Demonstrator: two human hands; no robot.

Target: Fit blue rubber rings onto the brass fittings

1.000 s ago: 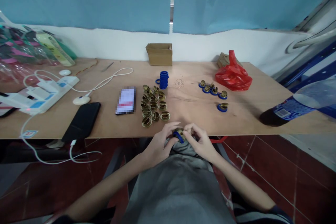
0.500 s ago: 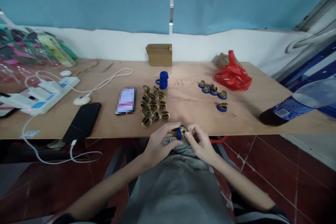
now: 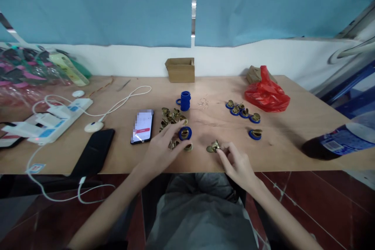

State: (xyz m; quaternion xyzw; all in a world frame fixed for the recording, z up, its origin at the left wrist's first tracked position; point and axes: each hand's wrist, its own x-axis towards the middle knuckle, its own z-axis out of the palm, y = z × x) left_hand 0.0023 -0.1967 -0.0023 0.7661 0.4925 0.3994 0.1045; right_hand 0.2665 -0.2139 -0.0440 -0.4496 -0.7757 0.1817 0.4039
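My left hand [image 3: 162, 149] reaches over the table's front part and pinches a brass piece with a blue ring [image 3: 185, 133] at its fingertips, right over the pile of bare brass pieces [image 3: 170, 115]. My right hand [image 3: 236, 161] rests near the front edge, its fingers closed on a bare brass piece [image 3: 213, 147]. A stack of blue rings [image 3: 185, 100] stands behind the pile. Several brass pieces fitted with blue rings [image 3: 242, 111] lie to the right, one more [image 3: 256, 134] nearer me.
On the wooden table [image 3: 293, 140] are a lit phone [image 3: 142, 125], a black phone [image 3: 93, 149] on a white cable, a power strip [image 3: 51, 119], a cardboard box [image 3: 180, 69], a red plastic bag [image 3: 266, 91] and a dark bottle [image 3: 340, 140] lying at the right edge.
Both hands came forward from the table's edge and parted. The left carried the blue-ringed piece to the brass pile; the right now pinches a bare brass piece. The view tilted down slightly.
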